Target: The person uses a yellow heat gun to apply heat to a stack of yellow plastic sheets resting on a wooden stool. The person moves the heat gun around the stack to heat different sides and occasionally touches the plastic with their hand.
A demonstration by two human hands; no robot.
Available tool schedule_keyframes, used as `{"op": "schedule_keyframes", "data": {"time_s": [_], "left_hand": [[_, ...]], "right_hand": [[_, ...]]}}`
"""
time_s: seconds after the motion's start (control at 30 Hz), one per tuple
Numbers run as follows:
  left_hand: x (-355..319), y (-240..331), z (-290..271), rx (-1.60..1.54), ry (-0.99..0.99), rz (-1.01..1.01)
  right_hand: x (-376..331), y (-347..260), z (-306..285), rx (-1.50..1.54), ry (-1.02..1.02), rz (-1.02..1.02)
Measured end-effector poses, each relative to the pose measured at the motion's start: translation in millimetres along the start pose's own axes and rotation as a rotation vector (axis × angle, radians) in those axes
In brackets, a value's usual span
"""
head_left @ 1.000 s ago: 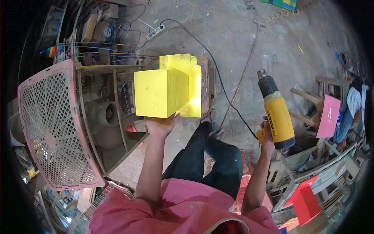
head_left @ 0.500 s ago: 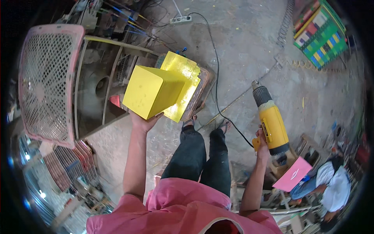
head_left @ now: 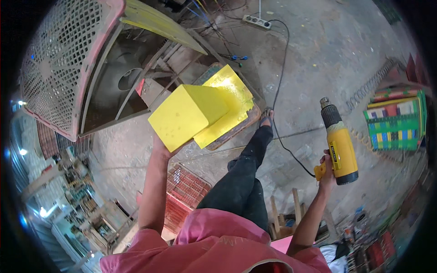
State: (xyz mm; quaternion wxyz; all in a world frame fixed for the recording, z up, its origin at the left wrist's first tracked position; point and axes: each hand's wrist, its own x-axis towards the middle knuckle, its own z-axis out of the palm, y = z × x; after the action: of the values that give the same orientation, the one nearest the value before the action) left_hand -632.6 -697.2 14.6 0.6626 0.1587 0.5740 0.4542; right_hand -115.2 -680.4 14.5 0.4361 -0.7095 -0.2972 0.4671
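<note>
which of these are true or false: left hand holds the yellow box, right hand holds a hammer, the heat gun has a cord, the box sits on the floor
1. The left hand holds up the yellow box. True.
2. The right hand holds a hammer. False: it grips a yellow heat gun, nozzle pointing away from the person.
3. A black cord runs across the concrete floor toward the heat gun. True.
4. The yellow box sits on the floor. False: it is raised on the left hand, above the floor.
</note>
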Motion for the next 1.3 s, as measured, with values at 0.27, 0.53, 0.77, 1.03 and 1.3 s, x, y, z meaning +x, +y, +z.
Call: {"op": "schedule_keyframes", "data": {"time_s": [0.27,0.53,0.77,1.03,1.3], "left_hand": [[-21.1,-13.5,-11.3,-0.44,0.262,0.005],[-31.3,-31.7,5.3,-0.464,0.58,0.028],[-55.3,-50.4,38.5,-0.374,0.985,0.006],[-83.5,-182.1,226.0,-0.568,1.052,-0.505],[84.1,-199.1,389.8,0.317,0.415,-1.019]], "right_hand": [[164.8,-56.6,23.5,-0.36,-0.427,0.123],[297.5,-54.7,49.5,-0.267,-0.716,-0.019],[409.6,-44.5,83.5,-0.577,-0.967,-0.026],[443.4,-126.3,202.3,-0.42,-1.31,0.244],[432.2,-137.7,284.7,-0.555,-1.437,0.215]]}}
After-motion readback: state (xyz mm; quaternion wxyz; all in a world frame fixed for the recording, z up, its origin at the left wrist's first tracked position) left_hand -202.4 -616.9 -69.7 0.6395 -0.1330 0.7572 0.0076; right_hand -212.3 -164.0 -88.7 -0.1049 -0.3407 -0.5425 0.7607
